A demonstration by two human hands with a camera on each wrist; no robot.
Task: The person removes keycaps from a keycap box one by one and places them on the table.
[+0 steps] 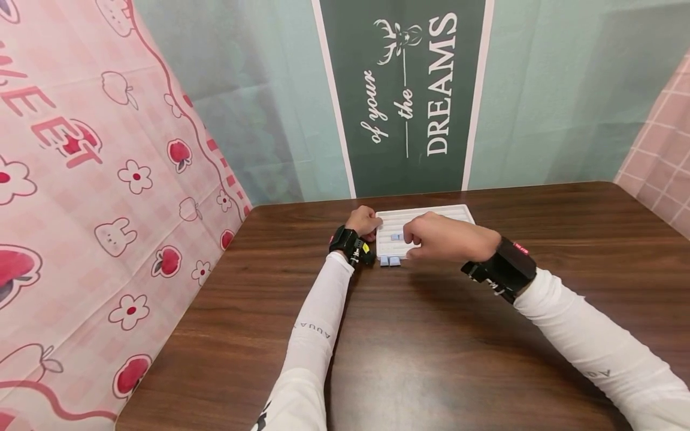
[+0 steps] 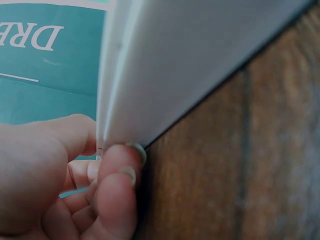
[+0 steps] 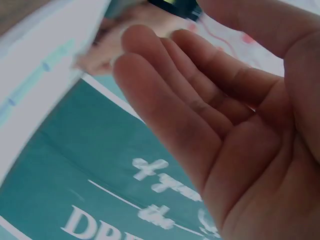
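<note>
In the head view, the left hand (image 1: 363, 221) grips the white ridged tray (image 1: 442, 211) at its 9 o'clock edge; the right hand (image 1: 444, 237) hangs across the tray's 4 o'clock side; a small light-blue block (image 1: 396, 237) sits in the tray, at 9 o'clock from the right fingertips; two blue blocks (image 1: 389, 261) lie side by side on the brown wooden table (image 1: 388, 359), just beyond the tray's 8 o'clock corner. In the left wrist view, thumb and fingers pinch the tray's edge; in the right wrist view, the fingers bend loosely, thumb apart, nothing visible held.
</note>
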